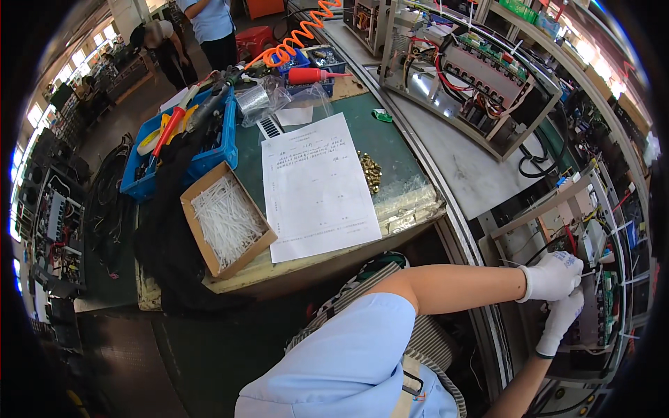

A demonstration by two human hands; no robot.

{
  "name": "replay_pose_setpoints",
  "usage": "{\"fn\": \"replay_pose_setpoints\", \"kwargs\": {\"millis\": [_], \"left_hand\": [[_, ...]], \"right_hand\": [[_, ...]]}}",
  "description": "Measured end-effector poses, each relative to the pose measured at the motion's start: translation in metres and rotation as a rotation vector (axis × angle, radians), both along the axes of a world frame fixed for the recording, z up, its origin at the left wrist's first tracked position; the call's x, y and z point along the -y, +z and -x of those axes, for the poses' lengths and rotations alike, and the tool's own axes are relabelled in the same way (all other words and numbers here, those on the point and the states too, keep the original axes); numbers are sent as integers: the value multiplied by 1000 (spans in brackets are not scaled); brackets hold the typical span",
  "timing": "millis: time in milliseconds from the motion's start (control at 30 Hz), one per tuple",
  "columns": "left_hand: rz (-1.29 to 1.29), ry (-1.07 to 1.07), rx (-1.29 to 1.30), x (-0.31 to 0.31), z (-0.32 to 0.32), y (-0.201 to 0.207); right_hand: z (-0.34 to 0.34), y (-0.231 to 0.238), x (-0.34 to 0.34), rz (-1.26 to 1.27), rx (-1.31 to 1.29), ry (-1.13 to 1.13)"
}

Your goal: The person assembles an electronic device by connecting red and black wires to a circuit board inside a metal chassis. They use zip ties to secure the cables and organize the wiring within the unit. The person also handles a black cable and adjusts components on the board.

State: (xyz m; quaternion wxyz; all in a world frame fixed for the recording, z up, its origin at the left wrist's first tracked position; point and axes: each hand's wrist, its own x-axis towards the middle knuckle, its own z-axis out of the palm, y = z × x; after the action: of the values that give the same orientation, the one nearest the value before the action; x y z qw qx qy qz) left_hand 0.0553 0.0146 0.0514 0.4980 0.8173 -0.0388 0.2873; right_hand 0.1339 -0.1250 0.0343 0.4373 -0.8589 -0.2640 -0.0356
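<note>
Left arm: reaching out to the right, forearm nearly level, gloved left hand (pixel 554 275) over the unit's wiring
Right arm: forearm angled upward, gloved right hand (pixel 562 320) just below the left
Grip: cannot tell for either hand; fingertips hidden
Open metal-framed unit (pixel 592 324): at both hands, beyond the bench's (pixel 403 171) right edge
Carton of white ties (pixel 251 248): near the bench's front left corner

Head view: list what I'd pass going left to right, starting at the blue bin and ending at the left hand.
Blue plastic bin → open brown cardboard box of thin white strips → white paper sheet → small brass-coloured metal parts → left hand in a white glove.
</note>
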Motion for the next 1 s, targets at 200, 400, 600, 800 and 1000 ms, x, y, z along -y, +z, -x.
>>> {"fn": "replay_pose_setpoints", "kwargs": {"millis": [200,400,600,800,1000], "left_hand": [[-112,-70,-144,-7,9,11],[-283,-31,-64,2,3,6],[-293,35,66,-15,8,-18],[-441,100,-253,-42,15,-8],[-234,-23,-76,-33,-8,-16]], "right_hand": [[4,-19,4,-310,-104,-6],[-31,-30,19,-235,-25,25],[-19,-46,-7,-480,91,-13],[8,-28,-26,-502,-89,-69],[28,-15,-39,-520,-12,-77]]}}
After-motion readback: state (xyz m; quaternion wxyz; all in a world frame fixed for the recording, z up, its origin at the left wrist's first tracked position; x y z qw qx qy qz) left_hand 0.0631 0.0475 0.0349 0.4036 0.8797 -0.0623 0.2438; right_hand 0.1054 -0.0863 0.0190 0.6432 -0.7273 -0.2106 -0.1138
